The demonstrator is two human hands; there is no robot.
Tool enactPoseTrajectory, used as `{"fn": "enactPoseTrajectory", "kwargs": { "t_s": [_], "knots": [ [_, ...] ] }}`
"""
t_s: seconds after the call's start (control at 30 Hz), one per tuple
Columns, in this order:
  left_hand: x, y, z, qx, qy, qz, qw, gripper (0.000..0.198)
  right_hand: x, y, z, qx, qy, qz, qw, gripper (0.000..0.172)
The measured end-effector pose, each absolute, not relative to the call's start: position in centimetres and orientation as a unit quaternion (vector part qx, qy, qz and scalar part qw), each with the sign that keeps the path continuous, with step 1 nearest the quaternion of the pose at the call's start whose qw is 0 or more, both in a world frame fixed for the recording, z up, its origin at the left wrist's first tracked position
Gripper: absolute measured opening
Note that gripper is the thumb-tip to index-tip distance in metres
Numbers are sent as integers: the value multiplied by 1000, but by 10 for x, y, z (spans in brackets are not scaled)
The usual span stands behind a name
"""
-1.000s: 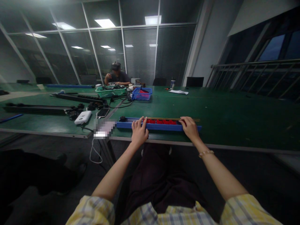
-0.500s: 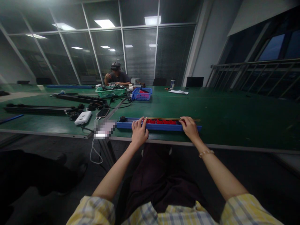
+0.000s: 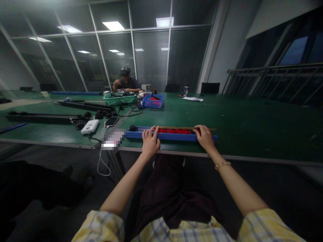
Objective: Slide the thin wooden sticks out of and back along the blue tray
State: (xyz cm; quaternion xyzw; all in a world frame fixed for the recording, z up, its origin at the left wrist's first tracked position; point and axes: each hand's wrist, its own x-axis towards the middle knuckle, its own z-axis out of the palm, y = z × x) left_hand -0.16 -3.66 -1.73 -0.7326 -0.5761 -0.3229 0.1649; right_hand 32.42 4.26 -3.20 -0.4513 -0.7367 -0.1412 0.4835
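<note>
A long blue rail (image 3: 174,136) lies lengthwise along the near edge of the table. Red plastic pieces (image 3: 176,131) sit in a row inside its channel, and thin brass-coloured rods (image 3: 188,127) run along its far side. My left hand (image 3: 150,142) grips the rail left of the red pieces, with its fingers reaching over the channel. At the right part of the rail, my right hand (image 3: 205,138) has its thumb and fingers closed near a small dark spot in the channel; what they pinch is hidden. A black knob-like part (image 3: 132,128) sits at the rail's left end.
On the left table are a white power bank (image 3: 90,126), a phone (image 3: 111,121) and black rails (image 3: 41,117). Farther off stand a green basket (image 3: 119,99) and a blue basket (image 3: 153,101) beside cables. A person (image 3: 127,82) sits across the table.
</note>
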Motion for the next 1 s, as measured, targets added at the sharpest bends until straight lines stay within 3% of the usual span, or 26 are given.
{"fn": "enactPoseTrajectory", "kwargs": {
  "t_s": [0.47,1.0],
  "knots": [
    [-2,-35,-19,-732,-573,-326,171,66,324,45,-32,-428,-762,-170,455,33],
    [-2,-36,-20,-731,-572,-327,175,66,321,51,-31,-431,-749,-196,463,27]
  ]
}}
